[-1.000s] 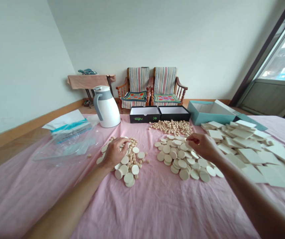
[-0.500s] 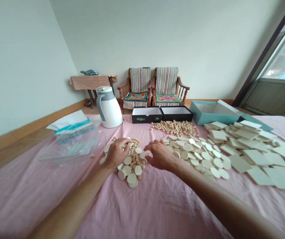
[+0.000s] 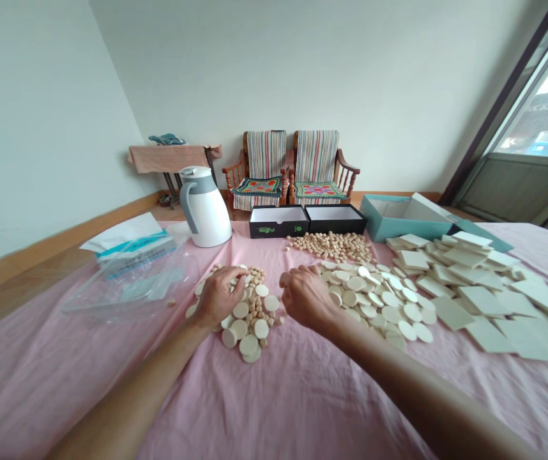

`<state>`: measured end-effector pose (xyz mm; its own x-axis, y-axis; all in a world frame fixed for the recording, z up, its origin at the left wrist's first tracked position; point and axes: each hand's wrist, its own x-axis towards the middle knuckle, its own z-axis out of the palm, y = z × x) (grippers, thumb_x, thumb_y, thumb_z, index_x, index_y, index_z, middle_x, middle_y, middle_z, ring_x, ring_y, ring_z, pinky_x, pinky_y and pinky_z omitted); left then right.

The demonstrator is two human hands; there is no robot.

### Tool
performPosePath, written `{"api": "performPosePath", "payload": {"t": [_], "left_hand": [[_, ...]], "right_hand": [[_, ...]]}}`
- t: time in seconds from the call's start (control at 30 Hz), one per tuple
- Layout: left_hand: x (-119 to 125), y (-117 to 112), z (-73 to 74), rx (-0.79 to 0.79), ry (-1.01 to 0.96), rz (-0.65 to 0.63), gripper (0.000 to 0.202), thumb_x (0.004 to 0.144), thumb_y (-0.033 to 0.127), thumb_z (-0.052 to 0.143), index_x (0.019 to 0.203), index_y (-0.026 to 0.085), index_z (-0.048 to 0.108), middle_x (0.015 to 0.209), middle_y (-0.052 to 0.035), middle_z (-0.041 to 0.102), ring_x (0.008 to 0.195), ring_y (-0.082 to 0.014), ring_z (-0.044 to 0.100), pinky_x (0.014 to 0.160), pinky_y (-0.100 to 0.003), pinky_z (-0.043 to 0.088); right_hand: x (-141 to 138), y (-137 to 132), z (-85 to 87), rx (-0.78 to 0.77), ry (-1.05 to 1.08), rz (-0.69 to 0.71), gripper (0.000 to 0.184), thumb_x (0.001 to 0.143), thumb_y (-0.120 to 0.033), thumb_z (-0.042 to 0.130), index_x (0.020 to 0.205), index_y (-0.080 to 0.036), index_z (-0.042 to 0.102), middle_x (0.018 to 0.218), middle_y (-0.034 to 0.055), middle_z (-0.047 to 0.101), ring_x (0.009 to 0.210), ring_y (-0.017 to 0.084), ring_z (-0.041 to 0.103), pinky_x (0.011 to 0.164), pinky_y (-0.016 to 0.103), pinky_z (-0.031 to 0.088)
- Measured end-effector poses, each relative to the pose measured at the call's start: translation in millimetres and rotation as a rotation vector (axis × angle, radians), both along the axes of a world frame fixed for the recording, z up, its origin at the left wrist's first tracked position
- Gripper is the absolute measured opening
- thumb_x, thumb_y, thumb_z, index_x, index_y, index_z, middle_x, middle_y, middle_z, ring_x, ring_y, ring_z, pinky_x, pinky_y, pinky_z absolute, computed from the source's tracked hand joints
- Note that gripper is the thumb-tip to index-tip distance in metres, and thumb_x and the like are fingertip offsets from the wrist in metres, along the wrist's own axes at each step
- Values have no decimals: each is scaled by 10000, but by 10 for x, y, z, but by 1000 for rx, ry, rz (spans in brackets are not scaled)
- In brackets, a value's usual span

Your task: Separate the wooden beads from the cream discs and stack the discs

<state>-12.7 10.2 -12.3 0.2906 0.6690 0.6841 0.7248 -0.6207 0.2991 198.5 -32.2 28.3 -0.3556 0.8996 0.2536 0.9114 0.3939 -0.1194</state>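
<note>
Right hand (image 3: 305, 297) crossed (off discs (image 3: 380, 305)) to small pile (image 3: 251, 319).

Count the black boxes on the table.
2. The left black box stands at the far edge, right of the white jug; the right black box sits beside it, left of the teal box. None looks hidden.

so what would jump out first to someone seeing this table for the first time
The pale pieces spread over the pink cloth: a mixed heap of discs and small pegs under the left hand, a wider spread of round discs beside the right hand, and square tiles at the far right. Behind them, a white jug stands at the left.
</note>
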Motion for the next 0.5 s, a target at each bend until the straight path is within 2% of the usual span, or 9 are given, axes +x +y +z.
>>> {"api": "performPosePath", "payload": {"t": [0.07, 0.13, 0.27, 0.4, 0.5], "left_hand": [[-4, 10, -12, 0, 1, -2, 162, 843, 209, 493, 877, 172, 647, 878, -39, 699, 842, -174, 628, 801, -297, 470], [-4, 20, -25, -1, 2, -4, 159, 839, 208, 496, 876, 173, 647, 880, -37, 700, 841, -174, 629, 797, -296, 470], [9, 21, -31, 1, 7, 2, 162, 838, 207, 493, 878, 177, 647, 896, -35, 700, 851, -173, 631, 808, -298, 468], [15, 4, -15, -3, 21, -1, 167, 842, 206, 483, 875, 177, 644, 898, -37, 701, 850, -174, 634, 813, -301, 468], [11, 3, -13, 1, 21, 4, 158, 842, 202, 489, 869, 178, 643, 884, -35, 701, 845, -175, 631, 808, -301, 466]], "right_hand": [[159, -24, 31, 8, 64, -10, 219, 766, -139, 473, 874, -176, 660, 815, 68, 663, 830, 189, 553, 790, 322, 325], [262, -55, 40, -23, 112, 41, 230, 771, -152, 488, 915, -188, 664, 842, 59, 663, 855, 182, 549, 799, 301, 340], [227, -139, -42, -100, 111, 191, 217, 768, -168, 514, 925, -196, 663, 882, 57, 654, 886, 178, 556, 775, 270, 368], [78, -207, -187, -134, 31, 137, 161, 764, -150, 494, 845, -161, 632, 846, 76, 634, 767, 169, 575, 640, 255, 361], [72, -150, -249, -169, 35, 106, 175, 755, -110, 465, 822, -164, 617, 851, 69, 630, 711, 143, 573, 571, 236, 329]]}}
